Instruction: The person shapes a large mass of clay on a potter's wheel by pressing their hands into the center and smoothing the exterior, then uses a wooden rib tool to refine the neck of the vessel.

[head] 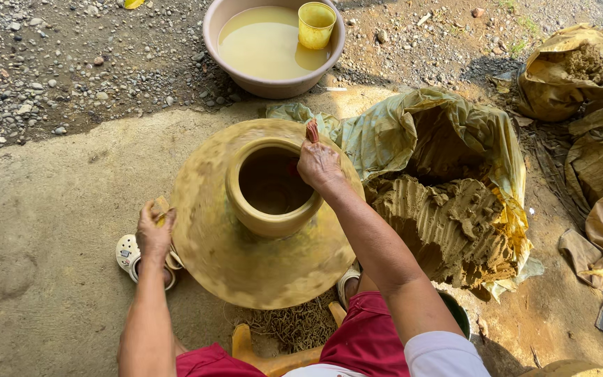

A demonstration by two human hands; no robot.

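Clay pot (259, 230) seen from above at centre of frame, wide flaring body with a raised round neck and open mouth; surface blurred. Right hand (319, 166) set on the far right of the neck rim, fingers curled closed around a small reddish tool (313, 130) that sticks up above the knuckles. Left hand (153, 234) placed at the pot's left edge, fingers closed on a small tan piece (160, 207) held against the outer wall. Pale sandal (129, 255) noted just below the left hand, partly under the pot. Block of grooved clay (441, 227) lies on an opened plastic sheet (413, 126) just right of the pot. Basin (212, 35) of cloudy yellowish water stands beyond the pot on gravel, yellow cup (315, 24) resting inside it. Second clay bag (567, 70) well apart at upper right
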